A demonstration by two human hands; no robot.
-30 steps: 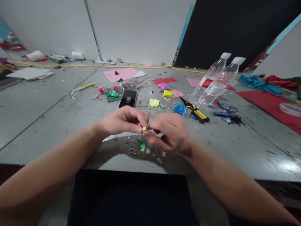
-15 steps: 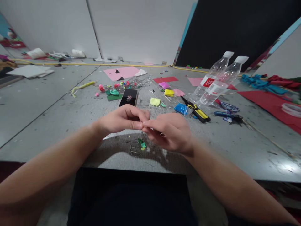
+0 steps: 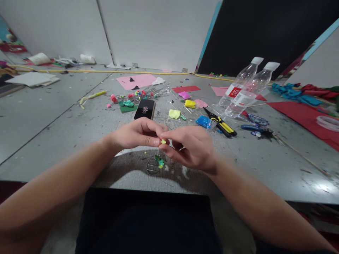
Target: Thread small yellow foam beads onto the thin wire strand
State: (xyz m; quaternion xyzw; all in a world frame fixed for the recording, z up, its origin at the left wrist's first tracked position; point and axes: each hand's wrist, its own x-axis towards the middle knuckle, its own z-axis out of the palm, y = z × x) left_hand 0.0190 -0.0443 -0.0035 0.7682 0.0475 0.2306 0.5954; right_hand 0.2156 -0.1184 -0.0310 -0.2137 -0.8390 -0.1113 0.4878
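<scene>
Between my fingertips is a small piece of pale yellow clay (image 3: 163, 141). My left hand (image 3: 141, 133) pinches it from the left with thumb and forefinger. From the other side, my right hand (image 3: 189, 145) touches it, its thumb and forefinger slightly parted around the piece. Below the hands, small green clay bits (image 3: 160, 161) lie on the grey table beside a round wire or clear ring (image 3: 152, 168). A larger lump of pale yellow clay (image 3: 174, 114) rests on its wrapper just beyond my hands.
Beyond my hands lie a phone (image 3: 144, 109), a blue clay packet (image 3: 203, 121), a yellow clay packet (image 3: 190, 103) and yellow-black pliers (image 3: 224, 125). Two plastic bottles (image 3: 251, 88) stand at right. Thin wires with coloured clay tops (image 3: 135, 95) spread behind the phone.
My right thumb and forefinger have parted a little, and the yellow clay between the fingertips now shows more clearly. The things on the table have not moved.
</scene>
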